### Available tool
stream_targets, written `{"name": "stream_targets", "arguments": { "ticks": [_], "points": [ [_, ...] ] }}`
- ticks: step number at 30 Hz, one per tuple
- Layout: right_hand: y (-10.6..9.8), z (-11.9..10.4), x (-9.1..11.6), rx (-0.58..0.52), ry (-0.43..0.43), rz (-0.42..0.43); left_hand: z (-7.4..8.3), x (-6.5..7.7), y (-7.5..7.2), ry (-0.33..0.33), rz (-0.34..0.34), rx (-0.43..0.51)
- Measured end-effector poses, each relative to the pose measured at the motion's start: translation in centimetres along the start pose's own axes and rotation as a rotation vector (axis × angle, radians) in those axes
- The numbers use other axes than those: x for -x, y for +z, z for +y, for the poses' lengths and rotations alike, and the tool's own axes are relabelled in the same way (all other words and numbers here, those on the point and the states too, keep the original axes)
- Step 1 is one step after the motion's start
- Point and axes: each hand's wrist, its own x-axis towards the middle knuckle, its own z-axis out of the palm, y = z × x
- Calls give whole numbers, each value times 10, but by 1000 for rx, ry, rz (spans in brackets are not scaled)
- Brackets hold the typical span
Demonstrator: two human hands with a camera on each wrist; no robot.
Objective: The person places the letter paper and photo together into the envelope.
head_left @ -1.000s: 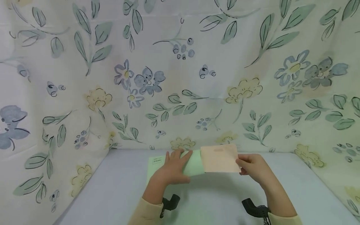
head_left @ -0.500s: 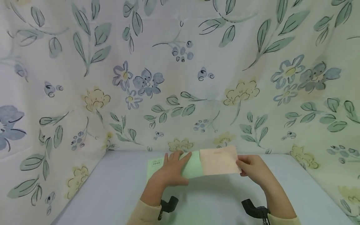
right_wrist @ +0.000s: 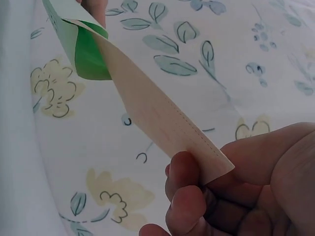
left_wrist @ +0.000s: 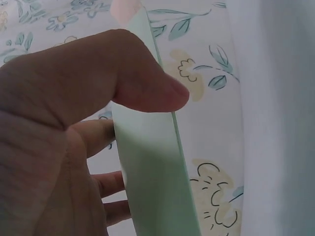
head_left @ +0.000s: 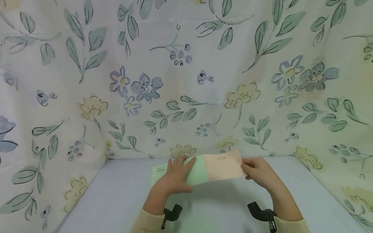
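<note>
A pale green envelope (head_left: 198, 171) is held up in front of me, with a small printed box near its left end. My left hand (head_left: 176, 176) grips it between thumb and fingers; in the left wrist view the thumb (left_wrist: 152, 91) lies on one face and fingertips (left_wrist: 115, 184) on the other. A peach-coloured paper slip (head_left: 222, 166) sticks out of the envelope's right end. My right hand (head_left: 257, 171) pinches the slip's outer end. In the right wrist view the slip (right_wrist: 162, 113) enters the envelope's open mouth (right_wrist: 91, 54), whose inside is brighter green. How far in it reaches is hidden.
Below the hands spreads a pale tabletop (head_left: 122, 191), with the envelope's shadow and a faint green tint on it. A floral cloth (head_left: 175, 81) hangs behind and along the sides. A black wrist mount (head_left: 173, 212) sits by each sleeve.
The head view has swung slightly right. The slip's right end has tipped up a little. Both hands keep their holds, and about the same length of slip shows.
</note>
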Motion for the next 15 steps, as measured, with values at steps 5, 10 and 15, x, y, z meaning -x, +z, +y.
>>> {"name": "stream_targets", "arguments": {
  "ticks": [5, 10, 15],
  "points": [
    [-5, -2, 2, 34, -27, 9, 1, -2, 0, 29, 24, -4],
    [-10, -10, 3, 91, -47, 53, 1, -10, -2, 49, 55, -46],
    [-8, -8, 9, 91, -53, 26, 1, -6, 7, 46, 53, -33]
  ]
}}
